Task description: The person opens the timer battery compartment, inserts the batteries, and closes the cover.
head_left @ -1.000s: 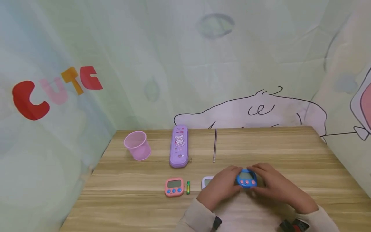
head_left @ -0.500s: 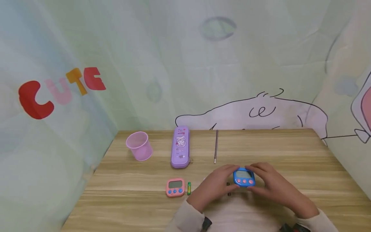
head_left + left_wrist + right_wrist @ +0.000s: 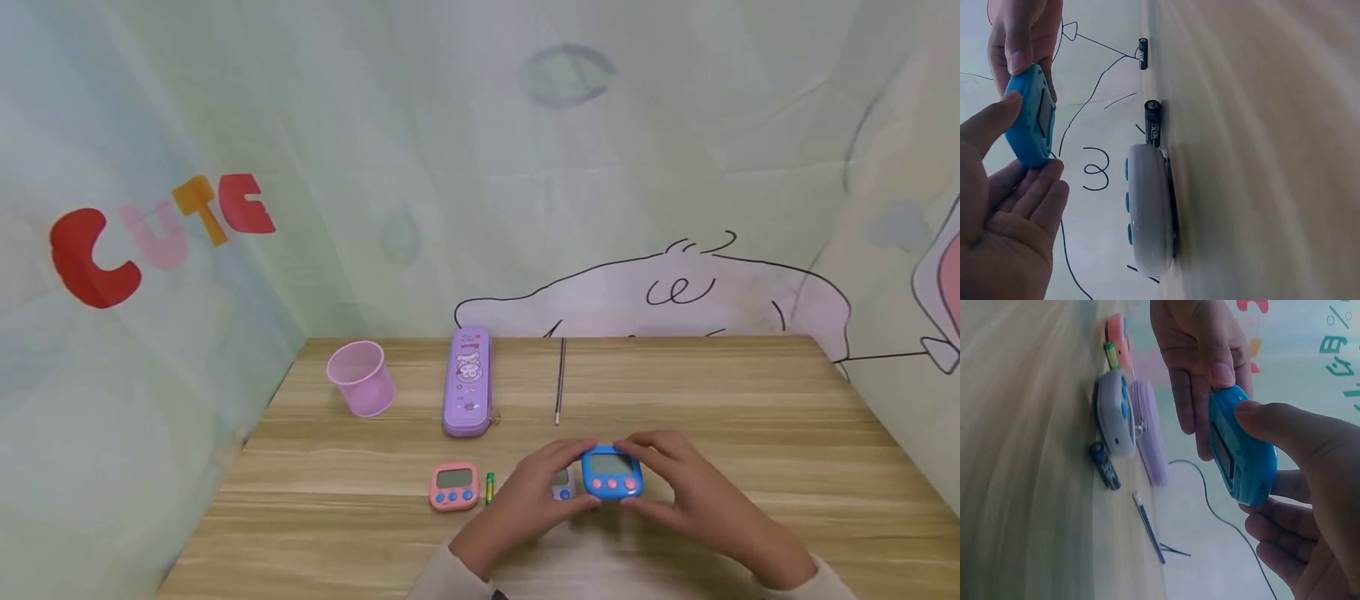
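Observation:
A blue digital timer (image 3: 612, 472) with pink buttons is held between both hands, raised off the table. My left hand (image 3: 528, 492) pinches its left side between thumb and fingers; my right hand (image 3: 701, 500) grips the right side the same way. Partly hidden behind the left hand lies a white timer (image 3: 564, 486) with blue buttons, seen edge-on in the left wrist view. Beside it are two dark batteries, one near (image 3: 1152, 122) and one farther off (image 3: 1143, 53). A pink timer (image 3: 453, 487) and a green battery (image 3: 490, 488) lie left of the hands.
On the wooden table (image 3: 360, 533), a pink cup (image 3: 363, 379) stands at the back left. To its right are a purple pencil case (image 3: 467, 382) and a dark pencil (image 3: 560, 382). Printed curtains (image 3: 420, 167) border the table behind and at the sides.
Both hands have moved left with the blue timer, and lately a little nearer to me. Part of the white timer, covered half a second ago, shows again beside the left hand.

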The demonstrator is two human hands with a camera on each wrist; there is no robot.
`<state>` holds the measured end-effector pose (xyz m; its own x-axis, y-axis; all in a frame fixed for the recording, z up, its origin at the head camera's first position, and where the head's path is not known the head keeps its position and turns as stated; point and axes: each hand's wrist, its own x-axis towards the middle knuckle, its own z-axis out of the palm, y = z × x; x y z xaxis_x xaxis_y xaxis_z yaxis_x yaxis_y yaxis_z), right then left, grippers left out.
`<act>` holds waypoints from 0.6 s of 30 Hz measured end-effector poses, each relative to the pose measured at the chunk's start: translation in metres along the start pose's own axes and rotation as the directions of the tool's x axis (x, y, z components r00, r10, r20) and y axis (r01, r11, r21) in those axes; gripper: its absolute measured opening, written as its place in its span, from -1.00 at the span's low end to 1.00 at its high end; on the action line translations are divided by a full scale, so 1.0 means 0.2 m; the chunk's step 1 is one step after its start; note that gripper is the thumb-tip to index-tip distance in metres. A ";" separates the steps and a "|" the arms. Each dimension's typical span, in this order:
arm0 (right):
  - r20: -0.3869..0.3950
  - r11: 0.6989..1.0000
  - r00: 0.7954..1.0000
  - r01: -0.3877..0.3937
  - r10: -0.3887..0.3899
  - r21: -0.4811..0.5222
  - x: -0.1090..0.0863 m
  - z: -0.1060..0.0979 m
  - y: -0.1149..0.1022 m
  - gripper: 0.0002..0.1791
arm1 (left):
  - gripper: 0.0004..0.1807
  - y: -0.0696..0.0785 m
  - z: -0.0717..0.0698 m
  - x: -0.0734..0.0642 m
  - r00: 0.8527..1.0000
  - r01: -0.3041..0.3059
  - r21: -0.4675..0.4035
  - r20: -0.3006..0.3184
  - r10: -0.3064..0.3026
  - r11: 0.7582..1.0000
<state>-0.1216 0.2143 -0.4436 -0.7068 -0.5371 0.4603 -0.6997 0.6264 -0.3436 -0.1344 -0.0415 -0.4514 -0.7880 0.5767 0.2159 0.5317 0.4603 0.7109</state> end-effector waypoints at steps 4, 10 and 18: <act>0.005 0.999 1.000 0.009 -0.009 0.031 0.00 0.01 -0.04 -0.28 | -0.30 0.00 0.00 -0.04 0.999 0.028 -0.101 -0.017 -0.030 0.994; 0.005 0.999 1.000 0.019 -0.019 0.033 0.00 0.03 -0.09 -0.30 | -0.31 -0.01 -0.01 -0.12 0.998 0.021 -0.198 -0.047 -0.031 0.980; 0.007 0.997 1.000 0.013 -0.014 0.079 0.00 0.04 -0.11 -0.29 | -0.32 0.00 -0.03 -0.14 0.998 -0.002 -0.209 -0.065 -0.011 0.978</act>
<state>-0.1076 0.1959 -0.4427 -0.6976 -0.5497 0.4595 -0.7152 0.5727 -0.4006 -0.1149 -0.0615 -0.4544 -0.8126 0.5260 0.2510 0.4570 0.3078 0.8345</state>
